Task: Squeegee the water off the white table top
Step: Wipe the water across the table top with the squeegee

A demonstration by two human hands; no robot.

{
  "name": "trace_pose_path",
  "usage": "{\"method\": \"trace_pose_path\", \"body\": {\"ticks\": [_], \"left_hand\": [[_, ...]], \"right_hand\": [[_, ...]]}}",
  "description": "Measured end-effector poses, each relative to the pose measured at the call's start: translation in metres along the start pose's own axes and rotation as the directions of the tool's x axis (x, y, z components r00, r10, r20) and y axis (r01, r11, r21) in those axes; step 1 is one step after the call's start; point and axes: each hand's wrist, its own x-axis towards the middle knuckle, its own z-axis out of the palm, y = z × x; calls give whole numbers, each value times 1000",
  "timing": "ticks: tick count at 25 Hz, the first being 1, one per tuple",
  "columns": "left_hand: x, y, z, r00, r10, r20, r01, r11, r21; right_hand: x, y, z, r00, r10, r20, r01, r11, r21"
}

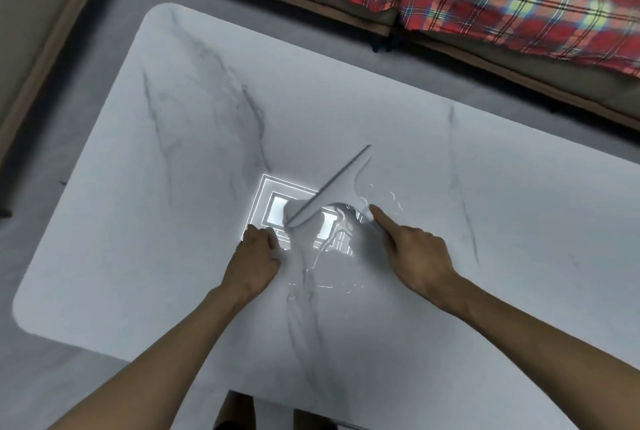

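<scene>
Gripping the squeegee point(330, 189) handle, the right hand point(412, 256) has its fingers wrapped round it, index pointing along it. The blade sits angled mid-counter point(502, 291). Streaky water point(311, 277) lies just nearside of it. The left hand point(258, 256) rests beside the puddle, fingers curled, holding nothing. Loads of bare counter toward the left, right and far edges.

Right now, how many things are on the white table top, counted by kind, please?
Squeegee: 1
Hands: 2, the left hand and the right hand
Water patch: 1
Total: 4
</scene>
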Motion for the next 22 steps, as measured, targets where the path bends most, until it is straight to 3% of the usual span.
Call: {"method": "trace_pose_path", "body": {"ticks": [6, 10, 14, 18, 22], "left_hand": [[8, 19, 21, 987, -121, 104, 111, 988, 103], [10, 23, 23, 983, -141, 115, 129, 986, 104], [15, 26, 23, 981, -152, 117, 141, 985, 95], [21, 30, 19, 977, -188, 99, 174, 976, 133], [25, 35, 18, 969, -211, 133, 194, 972, 130]], "right_hand": [[-86, 123, -13, 973, 231, 20, -230, 973, -26], [-105, 135, -36, 946, 320, 47, -322, 945, 49], [-48, 110, -61, 929, 360, -87, -319, 897, 306], [60, 94, -89, 904, 382, -191, -276, 864, 421], [116, 85, -101, 899, 416, -137, -303, 816, 492]]}}
